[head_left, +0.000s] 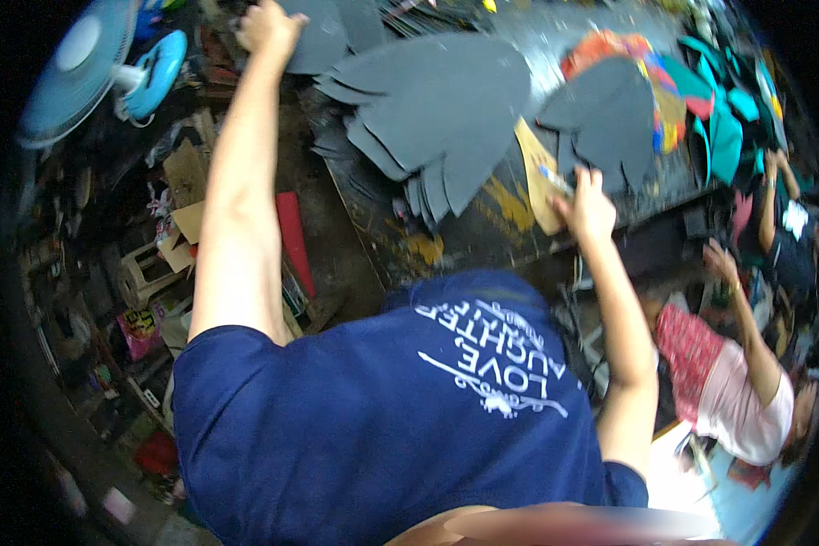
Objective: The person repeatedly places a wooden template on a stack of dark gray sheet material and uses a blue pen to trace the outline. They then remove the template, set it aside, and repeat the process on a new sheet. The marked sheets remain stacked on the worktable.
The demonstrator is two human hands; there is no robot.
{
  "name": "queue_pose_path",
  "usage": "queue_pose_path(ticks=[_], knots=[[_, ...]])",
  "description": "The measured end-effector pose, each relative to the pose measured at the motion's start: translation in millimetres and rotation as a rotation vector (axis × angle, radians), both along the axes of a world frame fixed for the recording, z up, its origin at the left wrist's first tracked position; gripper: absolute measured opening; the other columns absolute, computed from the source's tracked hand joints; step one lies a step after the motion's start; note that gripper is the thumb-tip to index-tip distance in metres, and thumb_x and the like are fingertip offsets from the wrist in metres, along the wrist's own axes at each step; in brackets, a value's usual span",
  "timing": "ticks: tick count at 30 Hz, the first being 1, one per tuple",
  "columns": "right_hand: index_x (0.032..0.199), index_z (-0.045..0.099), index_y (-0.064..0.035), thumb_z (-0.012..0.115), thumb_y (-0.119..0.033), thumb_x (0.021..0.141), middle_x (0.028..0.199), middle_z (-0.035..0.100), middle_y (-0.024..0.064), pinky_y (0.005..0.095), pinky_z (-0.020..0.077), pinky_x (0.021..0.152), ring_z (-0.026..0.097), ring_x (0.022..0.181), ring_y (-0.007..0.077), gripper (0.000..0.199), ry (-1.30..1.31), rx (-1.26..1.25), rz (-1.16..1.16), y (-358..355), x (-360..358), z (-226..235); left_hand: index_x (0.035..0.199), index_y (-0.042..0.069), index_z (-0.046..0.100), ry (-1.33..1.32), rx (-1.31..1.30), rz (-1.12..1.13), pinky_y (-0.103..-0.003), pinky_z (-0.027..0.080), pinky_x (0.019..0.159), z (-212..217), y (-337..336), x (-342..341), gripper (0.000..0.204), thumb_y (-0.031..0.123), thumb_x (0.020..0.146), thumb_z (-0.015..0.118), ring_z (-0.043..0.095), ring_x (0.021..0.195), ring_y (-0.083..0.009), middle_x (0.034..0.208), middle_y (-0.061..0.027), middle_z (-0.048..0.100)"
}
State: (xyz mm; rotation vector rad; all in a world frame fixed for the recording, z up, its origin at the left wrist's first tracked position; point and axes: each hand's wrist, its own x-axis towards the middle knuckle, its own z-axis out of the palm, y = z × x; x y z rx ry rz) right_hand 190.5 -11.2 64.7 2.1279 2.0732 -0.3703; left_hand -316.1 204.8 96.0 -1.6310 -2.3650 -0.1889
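My right hand [588, 211] is closed around a white and blue pen [555, 179]. Under that hand lies a tan, leaf-shaped pattern piece [535, 168], and my fingers touch its near end. To its left, overlapping dark grey cut sheets [446, 100] spread over the worktable [378, 223]. A smaller pile of dark grey pieces [610, 114] lies to the right of the pattern. Far out at the upper left, my left hand [271, 29] has curled fingers, slightly blurred, beside another dark grey sheet [323, 41]. What it grips, if anything, is hidden.
A blue fan [82, 68] stands at the far left, above cluttered boxes and scraps. Teal pieces [723, 127] and a colourful bag [669, 100] lie at the table's right. Two other people work on the right, one wearing a pink top [746, 400].
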Motion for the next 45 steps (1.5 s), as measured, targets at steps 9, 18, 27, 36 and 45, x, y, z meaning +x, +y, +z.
queue_pose_path(ticks=[9,18,27,36,45], knots=[[0.125,0.049,-0.0072,0.082,-0.048,0.066,0.115,0.053,0.0134,0.0405,0.0566,0.075,0.067,0.093,0.0311,0.078,-0.028,0.034,0.072,-8,-4,13,0.093,0.0,0.07,-0.551,1.02,-0.64,-0.027,0.051,0.075,162,-122,51,0.025,0.018,0.08,0.081,0.065,0.08,-0.0146,0.09,-0.0101,0.072],[0.127,0.044,-0.0101,0.071,-0.04,0.082,0.116,0.056,0.0166,0.044,0.0553,0.077,0.067,0.094,0.034,0.06,0.118,0.292,0.288,-12,51,-59,0.111,0.003,0.061,-1.281,0.658,-0.656,-0.023,0.05,0.081,144,-284,202,0.03,-0.004,0.084,0.071,0.058,0.096,-0.0102,0.106,-0.0065,0.062],[0.128,0.053,-0.0058,0.068,-0.025,0.085,0.107,0.068,0.0183,0.0402,0.0519,0.083,0.068,0.095,0.0298,0.049,0.584,0.006,0.157,-8,100,-30,0.112,-0.003,0.053,-1.745,0.101,-0.389,-0.026,0.05,0.083,-10,-302,300,0.022,0.004,0.093,0.061,0.062,0.094,-0.0123,0.103,-0.011,0.066],[0.108,0.061,0.0024,0.058,-0.008,0.09,0.092,0.062,0.001,0.0258,0.046,0.079,0.056,0.085,0.0084,0.021,0.687,-0.319,-0.11,-40,193,48,0.131,0.01,0.048,-1.107,0.024,-0.354,-0.046,0.045,0.098,-74,-293,300,0.052,0.013,0.084,0.068,0.053,0.121,-0.0373,0.128,-0.0242,0.054],[0.117,0.059,-0.0014,0.056,-0.015,0.091,0.1,0.064,0.0006,0.0233,0.0449,0.081,0.058,0.091,0.0083,0.029,1.195,-0.101,-0.281,-45,174,99,0.148,0.031,0.038,-0.315,-0.317,-0.981,-0.059,0.01,0.117,-76,-313,294,0.079,0.065,0.08,0.059,0.017,0.147,-0.0335,0.158,-0.0086,0.024]])
